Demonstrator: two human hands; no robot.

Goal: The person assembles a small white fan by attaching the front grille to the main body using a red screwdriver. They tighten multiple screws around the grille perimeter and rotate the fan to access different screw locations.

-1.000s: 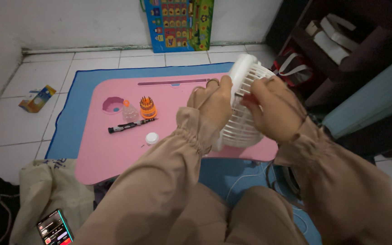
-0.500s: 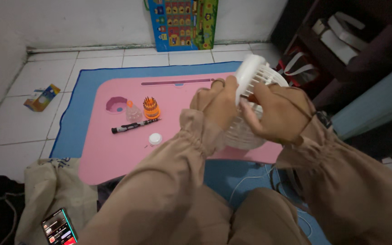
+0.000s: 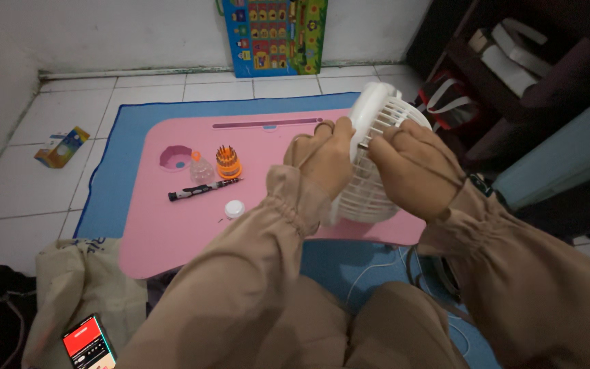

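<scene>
You held the white fan (image 3: pixel 370 171) upright over the right edge of the pink surface (image 3: pixel 172 232), both hands closed on its grille: your left hand (image 3: pixel 322 160) wrapped the near rim, your right hand (image 3: pixel 411 171) gripped the slatted face. To do this well, I judge you should have kept an even grip on both sides and pulled gently, not twisting the thin slats. The screwdriver (image 3: pixel 203 190), bit holder (image 3: pixel 227 162) and white cap (image 3: pixel 233 208) lay apart near the surface's middle.

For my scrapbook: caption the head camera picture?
Both hands hold a round white plastic fan above a pink lap table.
</scene>
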